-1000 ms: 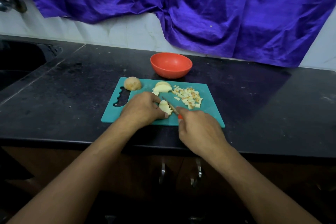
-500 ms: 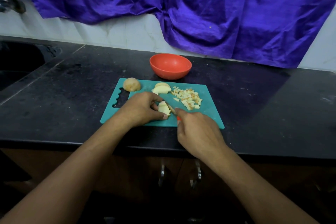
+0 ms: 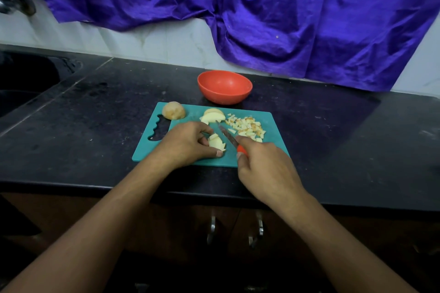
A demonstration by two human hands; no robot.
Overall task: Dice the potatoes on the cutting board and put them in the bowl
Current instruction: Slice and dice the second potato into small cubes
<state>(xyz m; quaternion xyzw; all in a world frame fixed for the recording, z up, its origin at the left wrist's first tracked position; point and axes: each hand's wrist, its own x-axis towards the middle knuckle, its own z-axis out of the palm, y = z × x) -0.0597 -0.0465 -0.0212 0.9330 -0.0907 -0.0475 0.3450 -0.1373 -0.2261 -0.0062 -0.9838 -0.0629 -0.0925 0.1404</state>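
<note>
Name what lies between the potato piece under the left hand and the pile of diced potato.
The blade of the knife, gripped by the right hand, lies there; the head view shows it.

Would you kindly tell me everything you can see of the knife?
The knife is small, with a dark, narrow blade and a red handle, mostly hidden inside the right hand, which grips it. It lies slanted over the teal board, tip pointing away and left toward the slices. The blade sits just right of the potato piece held by the left hand; contact is unclear.
</note>
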